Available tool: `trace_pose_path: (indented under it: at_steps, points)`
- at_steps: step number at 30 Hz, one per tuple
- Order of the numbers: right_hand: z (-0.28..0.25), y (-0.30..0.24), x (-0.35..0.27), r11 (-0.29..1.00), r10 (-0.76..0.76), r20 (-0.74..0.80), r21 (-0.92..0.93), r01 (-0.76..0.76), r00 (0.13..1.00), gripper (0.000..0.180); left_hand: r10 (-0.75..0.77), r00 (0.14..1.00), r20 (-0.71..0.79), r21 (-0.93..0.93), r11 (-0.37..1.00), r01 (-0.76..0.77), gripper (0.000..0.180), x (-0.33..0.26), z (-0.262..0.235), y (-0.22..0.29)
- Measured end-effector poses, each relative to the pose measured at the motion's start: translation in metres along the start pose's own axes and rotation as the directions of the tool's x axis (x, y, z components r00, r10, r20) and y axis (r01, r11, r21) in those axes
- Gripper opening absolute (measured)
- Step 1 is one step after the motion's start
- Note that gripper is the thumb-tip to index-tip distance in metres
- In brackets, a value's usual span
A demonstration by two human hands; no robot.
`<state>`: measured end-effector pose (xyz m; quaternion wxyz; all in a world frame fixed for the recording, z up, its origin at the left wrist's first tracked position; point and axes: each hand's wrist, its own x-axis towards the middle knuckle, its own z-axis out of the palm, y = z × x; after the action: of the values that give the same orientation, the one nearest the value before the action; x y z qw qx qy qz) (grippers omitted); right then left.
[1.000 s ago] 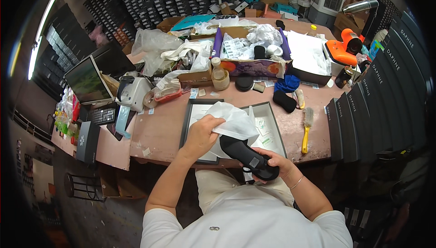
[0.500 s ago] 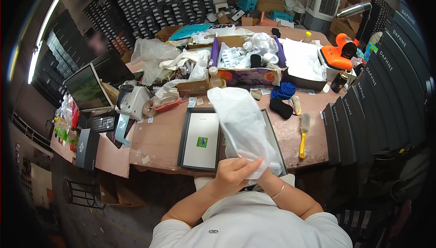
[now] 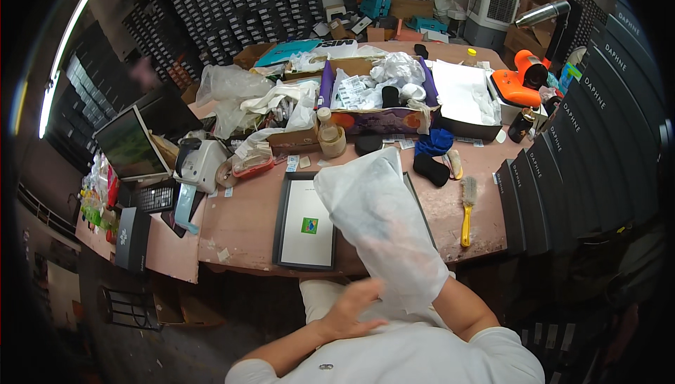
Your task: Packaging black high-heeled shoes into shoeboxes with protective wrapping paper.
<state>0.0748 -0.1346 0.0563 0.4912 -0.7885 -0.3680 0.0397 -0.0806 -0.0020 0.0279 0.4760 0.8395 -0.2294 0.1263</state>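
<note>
A translucent white bag hangs over the front of the table with my right hand inside it, the forearm entering at its near end. The fingers show only dimly through the material, and a darker shape shows faintly farther up. My left hand is beside the bag's near end, thumb and fingers apart, holding nothing. To the left lies a shallow dark grey box part, lined in white with a small green label. Behind the bag, a second dark box is mostly hidden; its right rim shows.
A yellow-handled brush lies to the right, near black and blue cloths. Tall stacks of dark shoeboxes border the right side. Farther back are a purple carton of packets and a bottle; a label printer stands left.
My right hand has gone into the bag, which now spreads wider and lower. My left hand has let go of the bag and moved down, its fingers opening.
</note>
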Motion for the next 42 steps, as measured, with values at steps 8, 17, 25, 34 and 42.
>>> trace_pose_path:
  at_steps: [8,17,25,34,42]
  points:
    - [0.045,-0.002,-0.047,0.914,-0.159,0.702,0.371,-0.166,0.694,0.054,-0.838,0.351,-0.418,-0.853,0.494,0.166,0.072,-0.001,-0.041,-0.062]
    - [-0.075,0.006,-0.092,0.858,0.239,0.060,0.454,-0.240,0.969,0.099,-0.485,0.853,-0.190,-0.421,0.826,0.376,0.090,0.117,-0.066,-0.023]
    - [-0.025,0.085,-0.064,0.883,0.301,-0.125,-0.338,-0.326,0.945,0.086,-0.758,0.650,0.051,-0.948,0.167,0.269,0.068,0.133,0.083,-0.111]
    - [0.007,0.108,-0.050,0.740,0.171,-0.017,-0.658,-0.140,0.985,0.061,-0.737,0.613,-0.284,0.286,0.545,0.788,0.049,0.013,-0.007,-0.165]
    - [-0.055,0.085,-0.063,0.956,0.233,-0.106,-0.156,-0.247,0.967,0.064,-0.644,0.759,-0.098,-0.749,0.550,0.369,0.019,0.043,-0.089,-0.043]
